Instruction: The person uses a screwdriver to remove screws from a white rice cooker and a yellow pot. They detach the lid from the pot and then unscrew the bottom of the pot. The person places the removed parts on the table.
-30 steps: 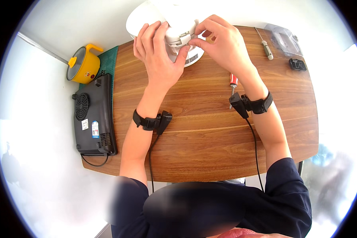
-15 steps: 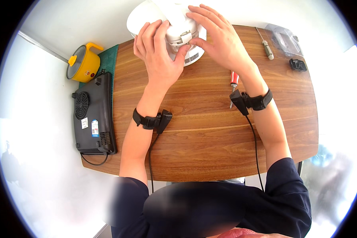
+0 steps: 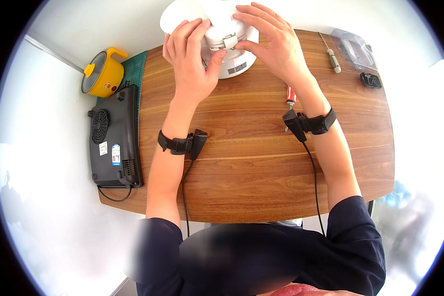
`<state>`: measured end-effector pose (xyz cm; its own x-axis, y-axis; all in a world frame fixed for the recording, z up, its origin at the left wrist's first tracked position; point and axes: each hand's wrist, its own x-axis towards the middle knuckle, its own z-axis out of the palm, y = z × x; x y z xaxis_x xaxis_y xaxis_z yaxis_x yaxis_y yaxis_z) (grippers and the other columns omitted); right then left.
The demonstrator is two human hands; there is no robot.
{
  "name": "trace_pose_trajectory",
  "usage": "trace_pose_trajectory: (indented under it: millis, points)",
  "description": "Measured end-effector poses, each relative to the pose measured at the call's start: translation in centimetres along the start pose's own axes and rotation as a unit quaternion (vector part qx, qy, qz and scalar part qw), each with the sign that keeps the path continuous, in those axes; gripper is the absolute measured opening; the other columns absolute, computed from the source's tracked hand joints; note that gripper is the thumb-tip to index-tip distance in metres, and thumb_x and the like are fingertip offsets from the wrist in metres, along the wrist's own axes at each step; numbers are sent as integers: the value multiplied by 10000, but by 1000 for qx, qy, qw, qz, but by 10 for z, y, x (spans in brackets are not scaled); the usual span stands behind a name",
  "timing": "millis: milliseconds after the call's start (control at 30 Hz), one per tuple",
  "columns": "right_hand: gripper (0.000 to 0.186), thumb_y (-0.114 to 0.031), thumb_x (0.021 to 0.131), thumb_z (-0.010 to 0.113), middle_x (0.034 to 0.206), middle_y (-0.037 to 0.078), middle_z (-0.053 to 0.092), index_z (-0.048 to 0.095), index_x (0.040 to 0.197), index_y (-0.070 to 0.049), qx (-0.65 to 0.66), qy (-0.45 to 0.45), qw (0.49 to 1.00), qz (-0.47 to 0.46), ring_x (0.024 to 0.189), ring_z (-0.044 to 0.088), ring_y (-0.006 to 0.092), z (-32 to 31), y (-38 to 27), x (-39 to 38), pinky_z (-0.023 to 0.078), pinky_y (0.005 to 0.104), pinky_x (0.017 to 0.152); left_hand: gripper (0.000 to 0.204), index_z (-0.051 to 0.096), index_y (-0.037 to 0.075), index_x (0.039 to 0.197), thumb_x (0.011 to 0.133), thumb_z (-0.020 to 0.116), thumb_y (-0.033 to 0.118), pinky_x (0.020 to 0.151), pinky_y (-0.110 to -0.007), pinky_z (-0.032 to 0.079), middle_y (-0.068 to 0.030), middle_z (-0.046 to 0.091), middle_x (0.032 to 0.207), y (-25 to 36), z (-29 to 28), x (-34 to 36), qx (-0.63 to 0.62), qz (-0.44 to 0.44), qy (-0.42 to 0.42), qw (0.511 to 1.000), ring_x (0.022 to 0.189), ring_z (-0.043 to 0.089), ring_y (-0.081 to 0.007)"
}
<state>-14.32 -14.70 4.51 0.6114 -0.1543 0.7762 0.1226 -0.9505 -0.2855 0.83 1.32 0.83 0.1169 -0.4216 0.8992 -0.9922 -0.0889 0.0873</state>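
A white appliance point(image 3: 238, 66) with a round base, a pale label and broad, smooth white parts on top stands at the far edge of the table; its top is cut off by the picture's edge, and I cannot tell its exact kind. A small white clip point(image 3: 230, 40) shows on its front. My left hand point(image 3: 190, 61) grips the left side, fingers curved over it and thumb low, just below the clip. From the right, my right hand point(image 3: 276, 47) holds the appliance, its fingertips on the upper part and its thumb tip beside the clip.
On the wooden table point(image 3: 241, 172) a red-handled screwdriver point(image 3: 291, 94) lies partly behind my right wrist. Far right are another screwdriver point(image 3: 334, 61), a clear plastic package point(image 3: 355, 52) and a black part point(image 3: 370, 80). Left are a yellow pot point(image 3: 106, 79) and an overturned black appliance point(image 3: 114, 140).
My left thumb has slid a little left and up along the appliance. The right thumb stays by the clip. The whole view has shifted slightly.
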Motion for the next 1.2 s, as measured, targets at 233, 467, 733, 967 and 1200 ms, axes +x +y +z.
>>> trace_pose_trajectory:
  millis: [233, 467, 733, 967, 1200]
  points:
    - [558, -193, 796, 861, 1412, 104, 641, 680, 1317, -105, 13, 13, 1000, -1, 1379, 533, 347, 1, 0, 1, 462, 480, 1090, 577, 589, 123, 1377, 852, 799, 236, 1149, -510, 240, -46, 556, 1391, 4, 1, 1, -27, -21, 5, 999, 1348, 464, -291]
    - [521, -189, 763, 873, 1353, 82, 688, 721, 1255, -114, 0, 40, 999, -6, 1330, 581, 333, 2, 2, 1, 483, 477, 1049, 530, 600, 109, 1374, 888, 777, 225, 1107, -442, 299, -51, 579, 1392, 5, 3, 1, 2, -14, 14, 1000, 1305, 486, -285]
    - [523, -201, 755, 879, 1349, 72, 691, 723, 1248, -119, -7, 47, 999, -5, 1330, 582, 325, 2, 0, 1, 483, 477, 1044, 539, 590, 96, 1372, 885, 778, 231, 1110, -443, 294, -68, 575, 1390, 5, 3, 1, -6, -14, 7, 1000, 1322, 475, -287]
    - [527, -176, 779, 864, 1369, 97, 671, 701, 1275, -105, 0, 42, 999, -13, 1340, 570, 348, 3, -1, -2, 480, 487, 1054, 637, 561, 100, 1393, 860, 819, 334, 1119, -464, 269, -74, 546, 1414, 7, 9, 1, 0, 0, 29, 1000, 1347, 441, -298]
    - [544, -120, 772, 861, 1381, 146, 654, 694, 1288, -78, 40, 46, 998, -16, 1343, 561, 384, 5, -2, -1, 505, 476, 1076, 583, 603, 42, 1277, 780, 852, 216, 1061, -497, 366, -166, 581, 1302, 17, 3, 10, -8, -17, 41, 999, 1215, 516, -387]
